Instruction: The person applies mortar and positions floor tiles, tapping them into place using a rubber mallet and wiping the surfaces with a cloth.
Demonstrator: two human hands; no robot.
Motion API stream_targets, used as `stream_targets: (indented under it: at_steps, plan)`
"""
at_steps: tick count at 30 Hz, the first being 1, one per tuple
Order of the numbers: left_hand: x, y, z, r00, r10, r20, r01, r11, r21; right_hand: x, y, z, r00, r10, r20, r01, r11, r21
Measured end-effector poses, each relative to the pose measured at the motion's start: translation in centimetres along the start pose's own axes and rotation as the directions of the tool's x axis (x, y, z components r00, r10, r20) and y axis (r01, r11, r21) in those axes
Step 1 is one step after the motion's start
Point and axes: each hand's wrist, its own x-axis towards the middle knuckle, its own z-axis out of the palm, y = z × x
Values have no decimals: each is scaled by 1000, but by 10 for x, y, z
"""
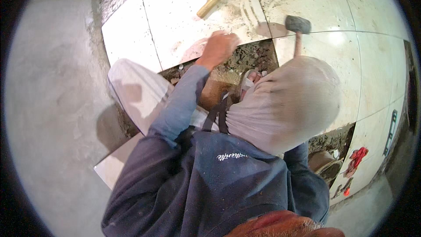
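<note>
My left hand point(219, 49) is over the near edge of a large white floor tile point(188, 22), beside a gap of rough mortar point(258, 55). Its fingers are smeared by motion, so whether it holds anything is unclear. Beyond it lies a trowel point(209, 5) with a wooden handle and a mortar-caked blade. To the right is a mallet point(298, 24) with a dark head; its handle runs down behind my right knee point(298, 96). My right hand is hidden; only the dark right sleeve point(307, 184) shows below that knee.
A grey wall point(52, 83) curves along the left. Off to the right, a red cloth point(357, 158) and a dark level-like bar point(390, 132) lie on tiles, with a small orange-tipped tool point(347, 191) nearer. Another tile point(116, 160) juts out behind my left leg. My sandalled foot point(249, 81) stands in the gap.
</note>
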Motion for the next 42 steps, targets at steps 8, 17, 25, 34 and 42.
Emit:
stream_targets:
  at_steps: [8,17,25,34,42]
  plan:
    - [-2,-108,-20,791,-101,-604,71,995,-73,72,3,32,968,-159,196,173,983,-59]
    - [72,-149,-32,830,-181,-528,223,975,17,-24,73,-61,890,-121,-439,192,974,119]
    - [71,-198,-54,854,-336,-397,354,935,-30,-142,150,-410,229,-143,-963,515,857,-5]
    - [16,-218,-161,738,-562,-374,213,719,-662,-289,238,-593,70,-113,-991,-781,612,-125]
    - [-56,-212,-254,512,-755,-410,114,533,-838,-255,242,-583,30,298,-954,-384,885,265]
